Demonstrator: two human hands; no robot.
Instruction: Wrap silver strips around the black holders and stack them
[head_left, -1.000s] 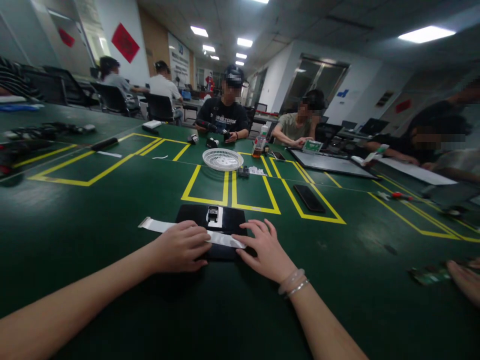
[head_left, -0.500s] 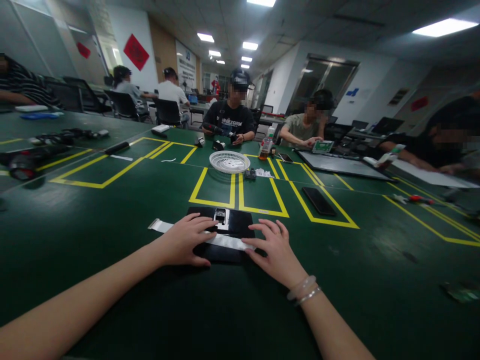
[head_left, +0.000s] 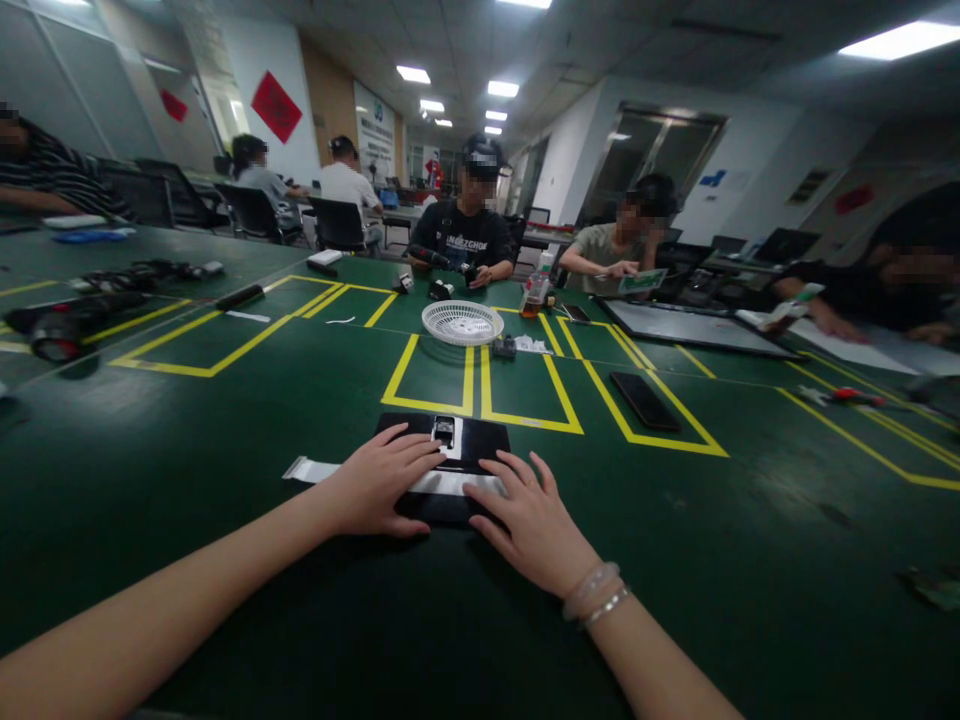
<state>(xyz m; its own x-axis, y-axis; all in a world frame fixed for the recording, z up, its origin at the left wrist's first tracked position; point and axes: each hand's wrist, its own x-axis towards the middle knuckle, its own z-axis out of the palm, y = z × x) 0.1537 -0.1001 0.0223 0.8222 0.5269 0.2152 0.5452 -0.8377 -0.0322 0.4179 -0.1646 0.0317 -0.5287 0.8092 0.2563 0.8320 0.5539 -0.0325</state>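
Observation:
A flat black panel (head_left: 480, 440) lies on the green table in front of me, with a small silver-and-black fitting (head_left: 445, 434) near its far edge. Across the panel runs a white ribbon cable (head_left: 450, 483), its connector end (head_left: 300, 468) sticking out to the left past my wrist. My left hand (head_left: 384, 478) rests palm down over the cable and the panel's left part, fingers stretched. On the right side, my right hand (head_left: 529, 510) is spread flat, its fingertips on the cable's right end and the panel. Neither hand grips anything.
Beyond the panel stand a white plastic basket (head_left: 463, 324) and a small dark part (head_left: 504, 347). A black phone (head_left: 645, 400) lies to the right, a circuit board (head_left: 934, 585) at far right. Several people sit around the table; one holds a power drill (head_left: 442, 262).
My right hand has slid left along the ribbon cable, further over the panel. The cable's connector end reaches slightly further left. A co-worker across the table has tilted a green board.

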